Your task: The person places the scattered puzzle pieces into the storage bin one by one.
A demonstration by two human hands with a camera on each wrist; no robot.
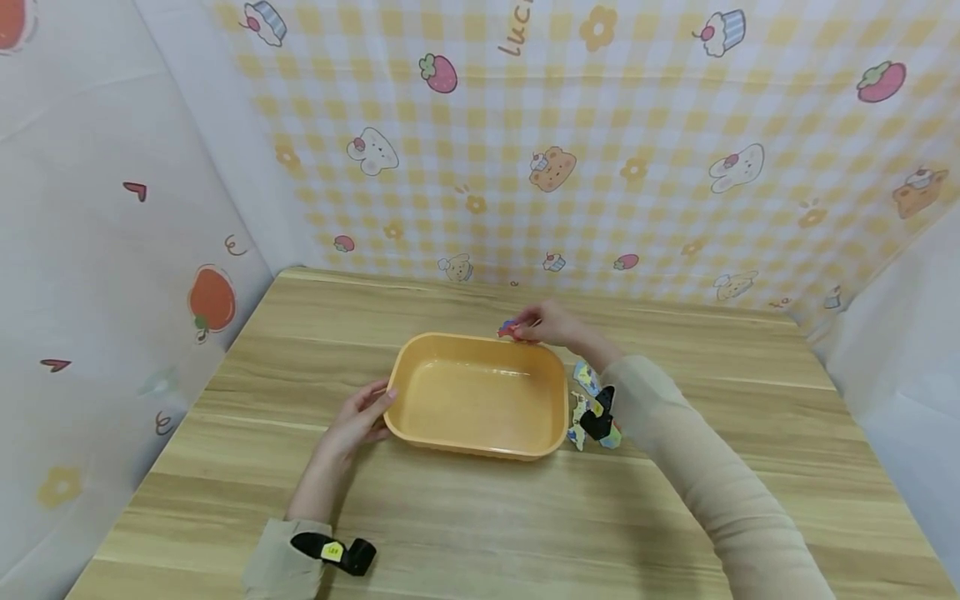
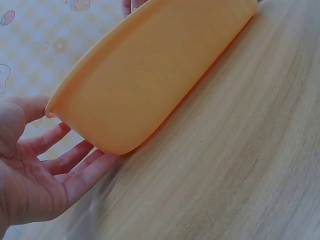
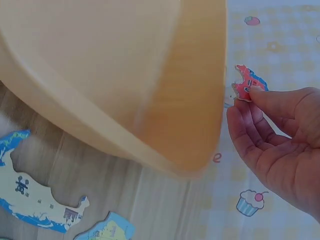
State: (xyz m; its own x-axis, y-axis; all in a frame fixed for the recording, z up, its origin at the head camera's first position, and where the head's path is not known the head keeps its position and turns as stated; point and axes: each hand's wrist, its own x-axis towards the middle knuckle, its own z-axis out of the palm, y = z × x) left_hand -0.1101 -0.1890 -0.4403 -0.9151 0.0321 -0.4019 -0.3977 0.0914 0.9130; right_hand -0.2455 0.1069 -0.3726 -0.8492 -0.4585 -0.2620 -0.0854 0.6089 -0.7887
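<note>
A yellow plastic basin (image 1: 480, 450) stands on the wooden table, its inside bare. At its left end my left hand (image 1: 362, 418) holds it, thumb over the rim and the other fingers against the outer wall, as the left wrist view shows. Just beyond the far rim, my right hand (image 1: 551, 323) pinches a small red and blue puzzle piece (image 3: 250, 82) between thumb and fingers. Several map-like puzzle pieces (image 1: 586, 377) lie right of the basin, partly hidden by the right forearm. One of them, a cream and blue piece (image 3: 37, 200), shows in the right wrist view.
The wooden table (image 1: 465, 533) reaches back to a yellow checked cloth (image 1: 487, 125) hung behind it. White cloth (image 1: 90, 275) hangs along the left side, and more hangs at the right. A black wrist camera (image 1: 597, 414) sits on the right sleeve above the pieces.
</note>
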